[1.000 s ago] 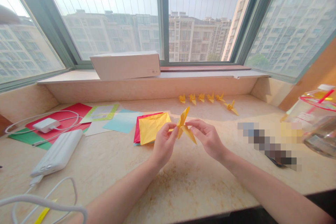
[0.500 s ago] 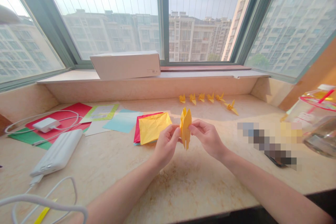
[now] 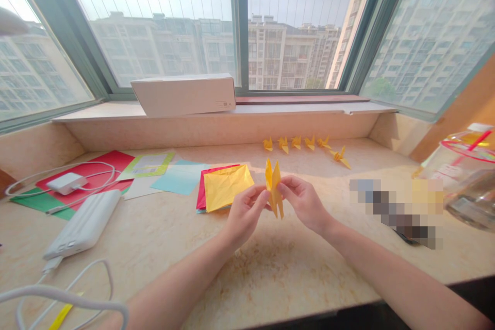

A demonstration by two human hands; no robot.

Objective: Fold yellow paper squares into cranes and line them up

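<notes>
Between my two hands, above the stone counter, is a folded piece of yellow origami paper [image 3: 274, 185], held upright. Two points stand up at its top and two narrow legs hang below. My left hand [image 3: 249, 209] pinches its left side with thumb and fingers. On the other side, my right hand [image 3: 301, 201] grips the right edge between thumb and forefinger. Just left of the hands lies a stack of square paper, with a wrinkled yellow sheet [image 3: 226, 188] over a red one [image 3: 201, 191]. Several finished yellow paper cranes [image 3: 296, 143] stand in a row behind.
A white power bank [image 3: 83, 224] with cables and a white charger [image 3: 67, 183] lies left, by coloured sheets [image 3: 180, 177]. A white box [image 3: 185, 95] sits on the sill. At right are a clear cup [image 3: 456, 165] and a blurred-out object [image 3: 402, 214].
The folded yellow paper has turned slightly, so its top points and lower legs show farther apart. Both hands keep their hold in nearly the same place.
</notes>
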